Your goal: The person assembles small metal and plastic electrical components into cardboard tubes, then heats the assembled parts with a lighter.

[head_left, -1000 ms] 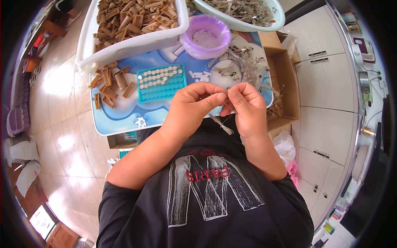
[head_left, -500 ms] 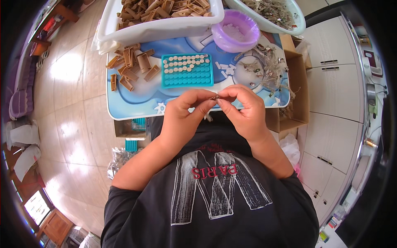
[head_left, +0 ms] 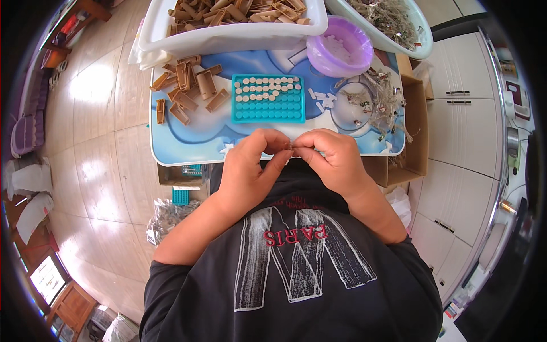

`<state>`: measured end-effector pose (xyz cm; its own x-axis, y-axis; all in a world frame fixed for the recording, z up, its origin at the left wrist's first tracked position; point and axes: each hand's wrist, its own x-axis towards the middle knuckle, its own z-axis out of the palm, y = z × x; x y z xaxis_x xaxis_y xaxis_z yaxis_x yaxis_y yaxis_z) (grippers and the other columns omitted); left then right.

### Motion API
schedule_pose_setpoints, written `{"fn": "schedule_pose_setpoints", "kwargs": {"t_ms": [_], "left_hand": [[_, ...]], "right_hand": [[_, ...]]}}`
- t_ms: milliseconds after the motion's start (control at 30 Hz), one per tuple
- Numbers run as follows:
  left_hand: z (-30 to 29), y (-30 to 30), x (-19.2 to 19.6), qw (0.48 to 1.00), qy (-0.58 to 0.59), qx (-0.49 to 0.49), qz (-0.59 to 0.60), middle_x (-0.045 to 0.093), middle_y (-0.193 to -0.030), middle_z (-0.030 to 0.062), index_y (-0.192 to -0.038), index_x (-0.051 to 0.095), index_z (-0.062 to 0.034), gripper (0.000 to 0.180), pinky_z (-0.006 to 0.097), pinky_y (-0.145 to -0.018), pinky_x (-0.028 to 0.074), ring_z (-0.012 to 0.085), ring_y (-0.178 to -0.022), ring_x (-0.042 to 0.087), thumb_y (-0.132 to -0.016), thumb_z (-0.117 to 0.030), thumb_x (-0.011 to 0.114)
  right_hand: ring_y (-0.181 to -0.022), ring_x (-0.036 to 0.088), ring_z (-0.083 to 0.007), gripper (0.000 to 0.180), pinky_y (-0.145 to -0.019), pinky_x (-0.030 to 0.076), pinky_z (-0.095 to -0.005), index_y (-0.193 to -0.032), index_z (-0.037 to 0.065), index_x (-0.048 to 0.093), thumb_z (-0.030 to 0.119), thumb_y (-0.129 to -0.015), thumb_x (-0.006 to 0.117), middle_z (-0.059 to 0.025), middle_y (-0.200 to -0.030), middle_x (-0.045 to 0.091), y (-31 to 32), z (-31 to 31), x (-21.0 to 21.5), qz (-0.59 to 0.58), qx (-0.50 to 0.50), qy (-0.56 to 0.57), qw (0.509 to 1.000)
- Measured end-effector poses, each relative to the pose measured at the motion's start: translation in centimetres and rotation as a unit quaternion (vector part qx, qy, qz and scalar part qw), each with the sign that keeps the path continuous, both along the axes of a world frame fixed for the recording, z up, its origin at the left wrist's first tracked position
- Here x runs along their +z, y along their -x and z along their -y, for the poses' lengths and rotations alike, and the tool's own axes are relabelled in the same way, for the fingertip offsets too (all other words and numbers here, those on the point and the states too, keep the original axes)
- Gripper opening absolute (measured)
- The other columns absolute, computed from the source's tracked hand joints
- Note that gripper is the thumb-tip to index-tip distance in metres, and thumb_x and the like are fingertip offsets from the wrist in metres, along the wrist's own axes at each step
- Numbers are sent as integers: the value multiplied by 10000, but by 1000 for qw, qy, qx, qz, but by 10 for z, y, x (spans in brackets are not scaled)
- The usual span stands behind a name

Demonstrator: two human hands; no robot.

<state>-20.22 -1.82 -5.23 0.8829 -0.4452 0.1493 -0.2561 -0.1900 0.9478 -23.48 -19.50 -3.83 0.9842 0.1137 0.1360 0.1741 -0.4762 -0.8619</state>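
My left hand (head_left: 250,165) and my right hand (head_left: 333,162) meet over the near edge of the table (head_left: 191,149). Thumbs and index fingers of both are pinched together, fingertips almost touching. Whatever sits between them is tiny and mostly covered by the fingers, so its kind does not show. Just beyond lies a teal tray (head_left: 268,116) with round sockets. Its far rows hold white round pieces (head_left: 259,89), while the near rows show bare teal. Several short white tubes (head_left: 325,101) lie to its right, beside a tangle of fine wired parts (head_left: 384,105).
Brown plastic shells (head_left: 206,85) lie loose at the left of the table. Behind stand a white tub (head_left: 239,41) of such shells, a purple bowl (head_left: 345,67) with white bits, and a pale green basket (head_left: 420,41) of wired parts. A cardboard box (head_left: 416,122) flanks the right side.
The view has shifted slightly, so the tabletop sits lower and further right. A small dark metallic bit showed between my fingertips before; now the fingers mostly hide it. Both hands keep their pinch.
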Motion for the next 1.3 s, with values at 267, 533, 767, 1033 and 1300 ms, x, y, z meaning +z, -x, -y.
{"fn": "schedule_pose_setpoints", "kwargs": {"t_ms": [267,533,767,1033,1300], "left_hand": [[0,-4,-4,997,50,-11,-60,619,-791,79,-906,569,-42,140,286,-600,490,207,-708,627,-793,17,627],[-1,0,-4,998,-10,-30,-61,611,-873,88,-1025,546,-33,232,261,-595,486,182,-691,618,-807,17,608],[9,-2,-5,914,188,-30,-358,612,-838,54,-1059,502,16,275,212,-655,470,76,-740,577,-842,-75,645],[7,2,-3,989,-4,14,-151,639,-761,58,-1027,549,2,249,220,-580,479,98,-622,592,-817,-75,660],[4,9,-3,981,-15,-28,-189,646,-741,108,-1103,585,-19,303,275,-550,493,175,-625,650,-814,-86,649]], "right_hand": [[-718,641,-177,107,-642,495,-255,-887,-16,621,-25,-782,635,-108,-816,657,-1,-6,-6,-117,-59,-160,978],[-682,628,-275,162,-600,502,-327,-884,16,621,-2,-729,665,-132,-802,643,-5,-4,-7,74,-51,-6,996],[-693,625,-273,170,-597,493,-332,-876,26,625,-17,-717,664,-118,-814,647,-9,-4,-14,184,-57,66,979],[-682,610,-266,163,-587,474,-345,-849,34,597,0,-708,669,-94,-809,640,-11,0,-11,182,-14,130,975],[-650,617,-224,114,-577,475,-292,-828,12,578,-34,-746,643,-101,-775,638,-11,0,-18,178,-109,92,974]]}}
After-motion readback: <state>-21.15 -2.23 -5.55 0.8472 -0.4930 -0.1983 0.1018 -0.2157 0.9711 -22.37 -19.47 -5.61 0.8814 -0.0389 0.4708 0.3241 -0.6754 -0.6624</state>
